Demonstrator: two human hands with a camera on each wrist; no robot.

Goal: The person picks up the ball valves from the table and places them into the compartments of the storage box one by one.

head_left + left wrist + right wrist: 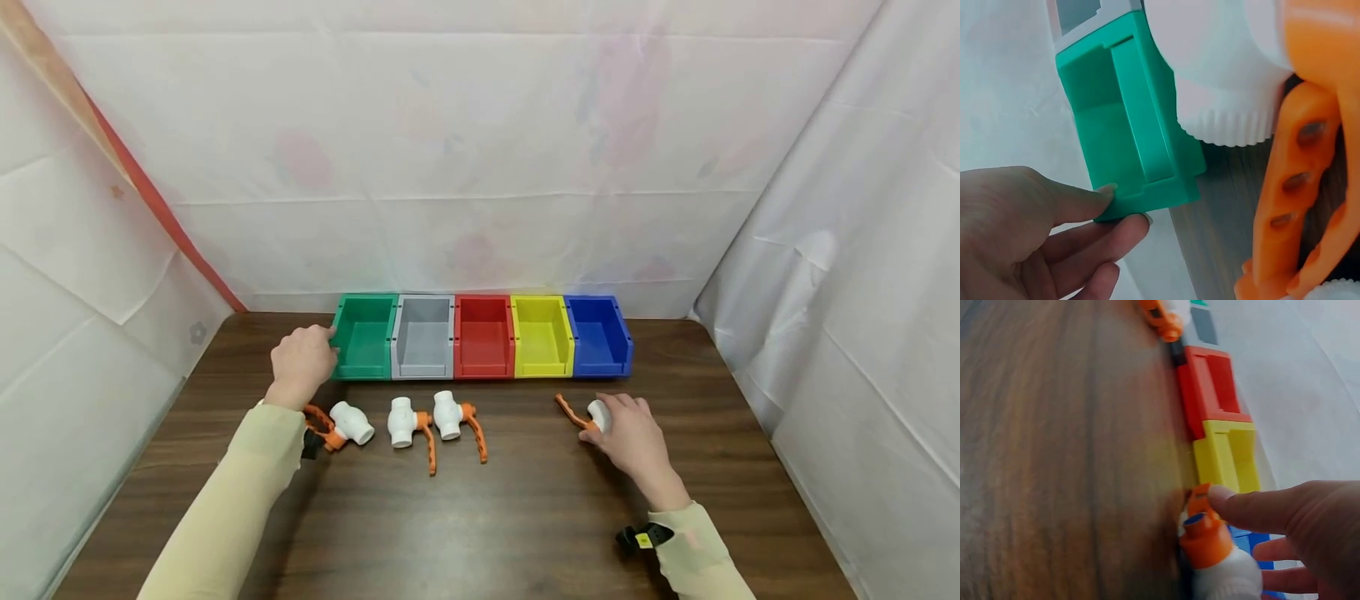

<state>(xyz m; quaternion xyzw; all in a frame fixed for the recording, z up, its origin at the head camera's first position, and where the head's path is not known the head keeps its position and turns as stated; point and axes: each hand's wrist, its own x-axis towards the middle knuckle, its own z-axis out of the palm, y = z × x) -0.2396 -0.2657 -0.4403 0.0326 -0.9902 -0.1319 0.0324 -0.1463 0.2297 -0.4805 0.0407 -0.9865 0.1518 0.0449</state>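
Note:
My left hand [303, 358] is at the left end of the bin row. Its thumb and fingers pinch the side wall of the green bin [1125, 125]. Below that wrist lies a white ball valve [351, 422] with an orange handle [1300, 181], partly covered by the sleeve. A second white ridged piece [1338, 291] shows at the corner of the left wrist view. On the right, my right hand [630, 435] grips another ball valve [1225, 572], thumb at its orange handle and fingers around the white body. The palm hides part of that body.
Grey [423, 337], red [484, 337], yellow [543, 337] and blue [600, 337] bins continue the row along the back of the wooden table [495, 517]. Two ball valves, one [401, 422] left of the other [447, 416], lie before the bins. White sheeting [480, 150] hangs behind.

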